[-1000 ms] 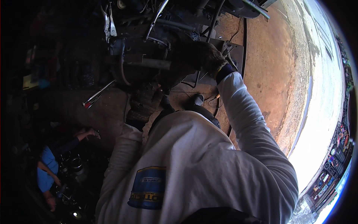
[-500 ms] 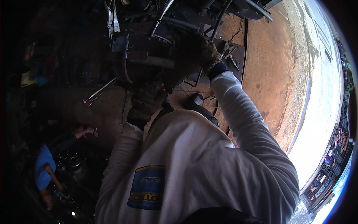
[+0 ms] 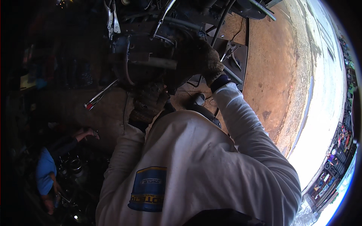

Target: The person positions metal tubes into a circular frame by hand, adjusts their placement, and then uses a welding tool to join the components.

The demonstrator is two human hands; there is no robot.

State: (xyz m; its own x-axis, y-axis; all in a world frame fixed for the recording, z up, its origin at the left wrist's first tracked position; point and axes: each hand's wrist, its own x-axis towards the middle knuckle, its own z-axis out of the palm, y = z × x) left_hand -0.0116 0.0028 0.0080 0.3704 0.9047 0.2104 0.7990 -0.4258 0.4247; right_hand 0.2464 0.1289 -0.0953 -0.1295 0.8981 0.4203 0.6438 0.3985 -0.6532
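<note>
My left hand point(image 3: 149, 101), in a dark knitted glove, is closed at the near edge of a dark metal assembly point(image 3: 117, 58). Its fingers curl round something too dark to make out. My right hand point(image 3: 209, 62), gloved likewise, reaches to the assembly's right side with its back turned up. Shadow hides its fingers and whatever they touch. Between and beyond the hands a grey metal tube point(image 3: 160, 63) crosses the assembly, beside a thin curved band point(image 3: 127, 66). Locking pliers point(image 3: 112, 20) stand at its far left, and another long shiny tool point(image 3: 162, 20) sits on its far side.
A dark plate point(image 3: 241, 52) right of my right hand carries a plier-like tool point(image 3: 228, 49) and a grey bar point(image 3: 233, 74). Left of my left hand lies a slim tool with a red end point(image 3: 98, 97). A person in blue point(image 3: 45, 171) works among dark parts at lower left.
My right hand has shifted slightly toward me, and the grey bar beside its wrist now shows. My left hand stays about where it was. The person's arm at lower left has moved a little.
</note>
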